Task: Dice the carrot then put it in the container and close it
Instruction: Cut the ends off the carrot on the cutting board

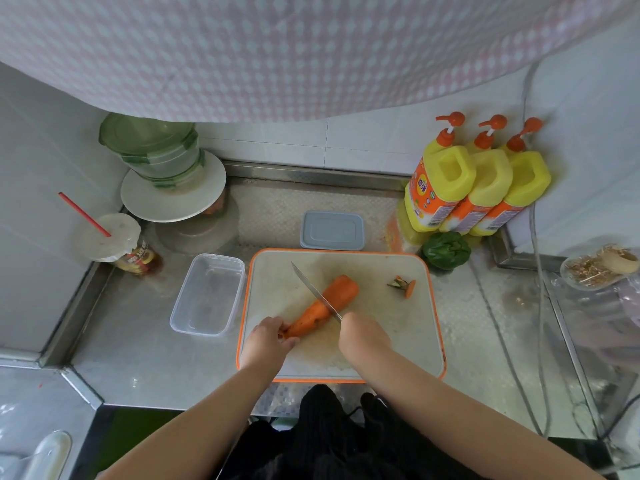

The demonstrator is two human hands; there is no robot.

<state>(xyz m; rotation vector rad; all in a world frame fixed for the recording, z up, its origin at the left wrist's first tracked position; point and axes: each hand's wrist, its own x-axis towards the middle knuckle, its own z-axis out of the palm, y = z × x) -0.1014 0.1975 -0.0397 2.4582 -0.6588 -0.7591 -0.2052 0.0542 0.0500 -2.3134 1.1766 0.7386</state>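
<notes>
An orange carrot (327, 301) lies slantwise on the white, orange-rimmed cutting board (398, 323). My left hand (268, 336) pinches its narrow near end. My right hand (362, 332) grips a knife (315, 292) whose blade lies across the carrot's middle, with the handle hidden in my fist. The cut-off carrot top (403, 285) sits at the board's far right. A clear, lidless container (207, 294) stands on the counter just left of the board. Its grey-blue lid (331, 230) lies behind the board.
Three yellow pump bottles (474, 181) stand at the back right, a green pepper (446, 250) in front of them. At the back left are stacked containers on a white plate (173, 192) and a drink cup with a red straw (107, 237). A cable (536, 271) runs down the right.
</notes>
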